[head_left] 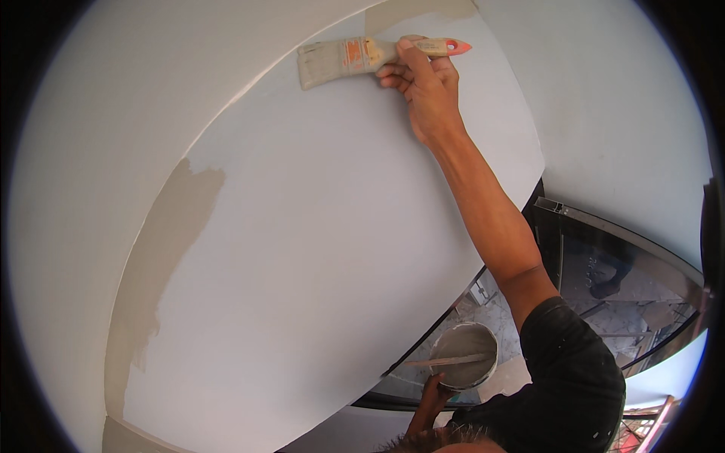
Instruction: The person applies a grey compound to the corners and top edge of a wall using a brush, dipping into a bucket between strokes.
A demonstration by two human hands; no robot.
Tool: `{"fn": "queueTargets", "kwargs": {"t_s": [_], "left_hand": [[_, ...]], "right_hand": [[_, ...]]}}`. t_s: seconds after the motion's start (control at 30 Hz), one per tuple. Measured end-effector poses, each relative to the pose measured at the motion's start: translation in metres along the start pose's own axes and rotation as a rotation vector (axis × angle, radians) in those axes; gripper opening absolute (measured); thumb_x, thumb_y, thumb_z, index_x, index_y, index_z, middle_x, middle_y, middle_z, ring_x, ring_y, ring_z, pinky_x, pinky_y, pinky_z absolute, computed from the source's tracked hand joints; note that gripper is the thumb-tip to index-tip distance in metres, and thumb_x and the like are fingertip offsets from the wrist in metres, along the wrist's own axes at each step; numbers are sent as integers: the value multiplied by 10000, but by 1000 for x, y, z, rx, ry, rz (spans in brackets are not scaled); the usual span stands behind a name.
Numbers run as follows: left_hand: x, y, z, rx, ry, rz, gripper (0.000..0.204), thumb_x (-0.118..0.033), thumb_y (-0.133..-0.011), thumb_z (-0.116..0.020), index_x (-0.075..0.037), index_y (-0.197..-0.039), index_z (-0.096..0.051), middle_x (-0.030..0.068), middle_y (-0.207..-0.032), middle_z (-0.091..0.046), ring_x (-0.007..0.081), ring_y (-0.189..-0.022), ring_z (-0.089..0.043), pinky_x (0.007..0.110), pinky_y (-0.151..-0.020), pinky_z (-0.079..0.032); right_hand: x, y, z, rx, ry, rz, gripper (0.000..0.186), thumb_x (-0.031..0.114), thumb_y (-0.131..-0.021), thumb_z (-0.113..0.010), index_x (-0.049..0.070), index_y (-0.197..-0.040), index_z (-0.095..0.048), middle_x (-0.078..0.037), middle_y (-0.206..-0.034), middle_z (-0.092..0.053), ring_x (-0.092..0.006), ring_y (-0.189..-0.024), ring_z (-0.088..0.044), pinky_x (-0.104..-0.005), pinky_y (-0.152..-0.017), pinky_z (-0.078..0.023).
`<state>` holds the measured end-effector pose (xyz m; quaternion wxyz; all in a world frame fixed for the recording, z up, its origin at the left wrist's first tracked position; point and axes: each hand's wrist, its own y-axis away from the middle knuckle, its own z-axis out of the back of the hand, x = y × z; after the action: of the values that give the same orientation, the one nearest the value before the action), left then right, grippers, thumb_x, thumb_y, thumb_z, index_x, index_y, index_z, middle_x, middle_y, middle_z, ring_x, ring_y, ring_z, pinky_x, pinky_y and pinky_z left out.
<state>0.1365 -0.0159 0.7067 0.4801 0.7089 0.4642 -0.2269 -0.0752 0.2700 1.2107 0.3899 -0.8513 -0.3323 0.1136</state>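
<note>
My right hand (430, 90) is raised high, its fingers closed around the handle of a wide flat paintbrush (362, 59). The brush lies sideways, bristles to the left, close to the corner line of a pale wall panel (302, 241). Grey-beige paint coats the bristles, and the handle ends in a red tip with a hole. Low down, my left hand (434, 392) grips a round bucket (495, 355) at its near side. Grey-beige paint fills part of the bucket, and a thin stick (445, 361) lies across it. Some left fingers are hidden.
Darker wet-looking paint (177, 226) runs along the panel's left edge, with another patch (415, 13) at the top. Pale walls border the panel on both sides. At the lower right are a dark-framed window (619, 279) and a marble-patterned floor (483, 309).
</note>
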Motion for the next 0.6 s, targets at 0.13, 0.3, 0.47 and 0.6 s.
{"fn": "queueTargets", "kwargs": {"t_s": [0.13, 0.3, 0.47, 0.6], "left_hand": [[0, 0, -1, -25, 7, 8, 748, -294, -890, -587, -27, -1494, -235, 203, -1496, -333, 380, -1366, -384, 579, -1092, -375], [3, -3, 6, -36, 13, 13, 730, -290, -891, -585, -28, -1486, -251, 200, -1485, -352, 379, -1351, -408, 576, -1083, -389], [0, 0, -3, -41, 6, 10, 712, -283, -894, -580, -31, -1481, -265, 196, -1479, -364, 383, -1338, -424, 574, -1069, -406], [4, -3, 4, -51, -4, -6, 709, -287, -899, -569, -21, -1480, -262, 203, -1475, -370, 385, -1335, -428, 573, -1067, -408]], "right_hand": [[-4, -2, 2, -19, 6, -5, 278, 294, -955, -626, 23, -1007, -600, -93, -892, -659, -155, -782, -627, -299, -717, -515], [-2, -2, 3, -27, 14, -9, 284, 292, -953, -626, 15, -1010, -595, -100, -893, -658, -162, -782, -626, -304, -717, -516], [0, -5, 5, -40, 15, 13, 296, 280, -946, -625, -8, -1007, -593, -111, -889, -655, -168, -764, -626, -306, -698, -518], [2, -8, 4, -76, 23, -3, 287, 265, -933, -630, -9, -1008, -591, -109, -894, -649, -172, -758, -626, -306, -693, -516]]}}
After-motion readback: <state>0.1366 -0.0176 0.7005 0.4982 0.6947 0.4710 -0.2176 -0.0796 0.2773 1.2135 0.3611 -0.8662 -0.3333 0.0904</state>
